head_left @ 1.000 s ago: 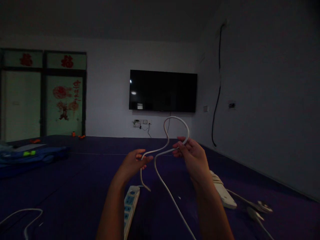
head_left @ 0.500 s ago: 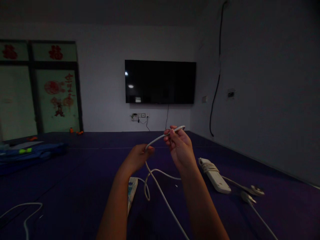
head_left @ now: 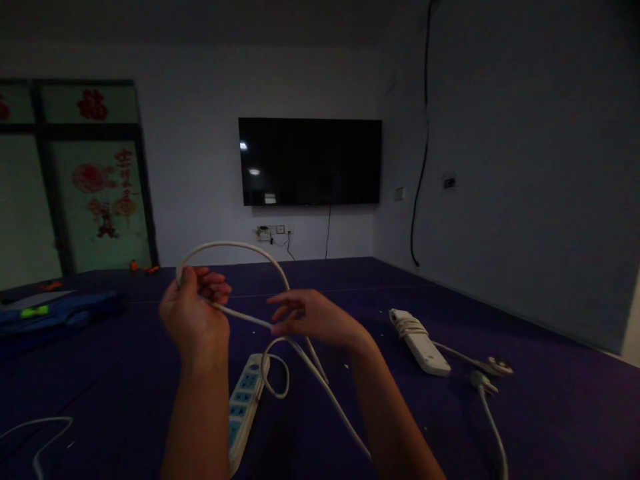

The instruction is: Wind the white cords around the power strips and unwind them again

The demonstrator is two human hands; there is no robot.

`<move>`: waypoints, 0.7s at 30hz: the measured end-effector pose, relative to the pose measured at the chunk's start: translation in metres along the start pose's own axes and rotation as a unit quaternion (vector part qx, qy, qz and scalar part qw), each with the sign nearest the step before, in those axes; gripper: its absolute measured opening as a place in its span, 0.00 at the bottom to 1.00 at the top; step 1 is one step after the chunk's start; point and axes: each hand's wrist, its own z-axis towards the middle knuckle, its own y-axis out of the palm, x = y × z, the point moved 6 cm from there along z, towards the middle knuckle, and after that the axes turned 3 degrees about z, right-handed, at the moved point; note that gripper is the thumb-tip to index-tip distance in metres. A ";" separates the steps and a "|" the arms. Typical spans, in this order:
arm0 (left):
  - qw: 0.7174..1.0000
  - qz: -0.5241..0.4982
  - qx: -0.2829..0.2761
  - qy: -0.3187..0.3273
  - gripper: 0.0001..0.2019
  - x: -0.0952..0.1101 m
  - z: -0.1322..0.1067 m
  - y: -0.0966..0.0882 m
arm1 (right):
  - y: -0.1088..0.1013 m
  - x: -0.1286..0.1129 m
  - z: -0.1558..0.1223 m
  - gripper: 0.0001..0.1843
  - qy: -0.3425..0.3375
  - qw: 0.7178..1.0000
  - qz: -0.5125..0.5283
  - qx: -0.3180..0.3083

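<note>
My left hand [head_left: 194, 312] is raised at centre left, fingers closed around a loop of white cable [head_left: 235, 247] that arcs up and over to the right. My right hand [head_left: 309, 315] pinches the same cable at its lower strand, fingers partly curled. The cable runs down from my hands, curls once, and joins a white power strip with blue sockets [head_left: 244, 403] lying on the dark purple floor mat between my forearms.
A second white power strip [head_left: 419, 341] with its cord wrapped round it lies to the right, with plugs [head_left: 493, 367] beside it. Another white cord [head_left: 40, 429] lies at bottom left. A blue object [head_left: 55, 312] sits at left. A wall television [head_left: 310, 161] hangs ahead.
My left hand has moved up and to the left, drawing the cable into a wide loop. My right hand dropped lower and shifted left. The camera turned slightly right.
</note>
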 end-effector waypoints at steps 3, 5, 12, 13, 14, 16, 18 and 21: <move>0.998 -0.026 0.064 0.011 0.07 0.007 0.012 -0.020 | 0.030 0.003 -0.001 0.38 0.008 0.984 -0.102 -0.143; 0.994 -0.052 0.101 -0.003 0.09 0.009 0.020 -0.032 | 0.047 0.010 0.000 0.40 0.028 0.964 -0.165 -0.206; 0.980 -0.099 0.171 -0.019 0.19 0.032 0.030 -0.066 | 0.063 0.054 0.010 0.08 0.155 0.919 -0.264 -0.246; 0.980 -0.106 0.167 -0.008 0.19 0.035 0.030 -0.068 | 0.058 0.060 0.010 0.07 0.192 0.922 -0.247 -0.228; 0.979 -0.112 0.168 -0.003 0.19 0.038 0.030 -0.069 | 0.052 0.064 0.010 0.12 0.218 0.929 -0.222 -0.203; 0.974 -0.125 0.187 -0.009 0.20 0.038 0.029 -0.070 | 0.039 0.064 0.014 0.21 0.227 0.953 -0.156 -0.125; 0.971 -0.132 0.201 -0.019 0.20 0.036 0.027 -0.066 | 0.025 0.056 0.021 0.23 0.187 0.980 -0.063 -0.017; 0.981 -0.118 0.151 -0.029 0.15 0.028 0.023 -0.045 | 0.004 0.039 0.025 0.23 0.099 0.975 0.120 0.160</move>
